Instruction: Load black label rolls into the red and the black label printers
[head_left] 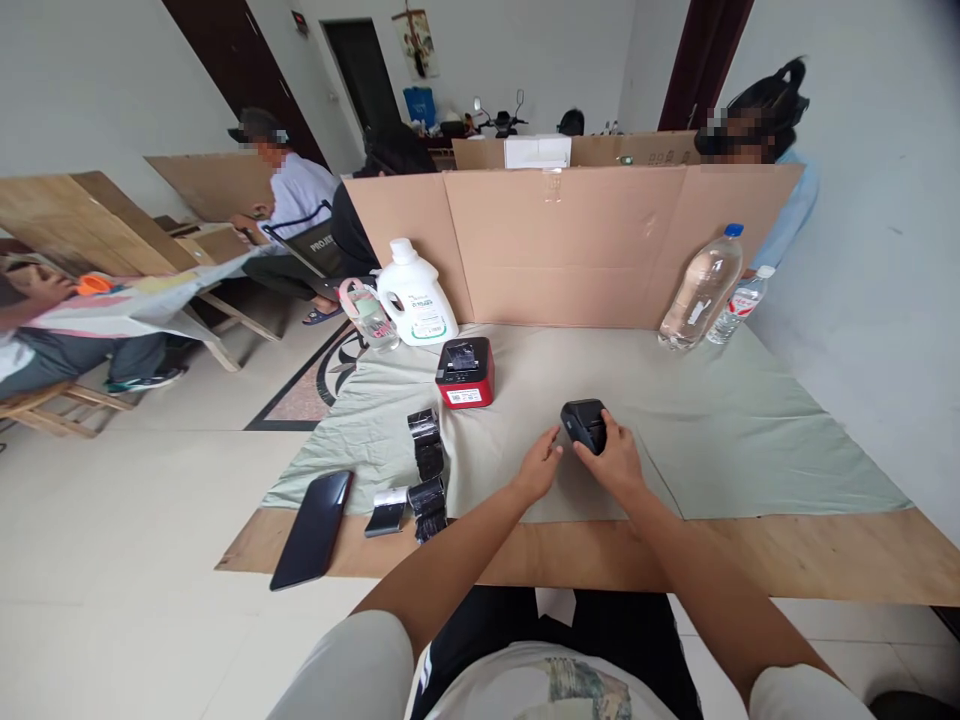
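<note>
Black casing caught the light in the right hand, whose fingers and thumb were closed around a small device near the middle of the desk. The left hand sat at about eight o'clock from it, loosely spread, holding nothing, its fingertips just beside the casing and seemingly apart from it.

A slip looked the likeliest mishap: the grip came from the right and near sides only, so a loosened thumb could have let the smooth body tip towards nine o'clock. The creased cloth beneath was another risk, since a drag on it might have bunched it and shifted whatever stood there. Nearer at hand, the left forearm passed close to the lower black strip, towards eight o'clock from the device; a careless sweep of that arm could have pushed it against the silver-and-black strip or the dark phone-like slab beyond.

As for its looks, the device was compact and boxy, with softened corners, a flat, plain left side and a darker surface partly under the fingers. It sat slightly askew, one end pointing to about eleven o'clock. With the hand covering part of it, I could not fairly say whether it rested on the cloth or was lifted a little. The red-and-black box stood separately, between nine and ten o'clock.
</note>
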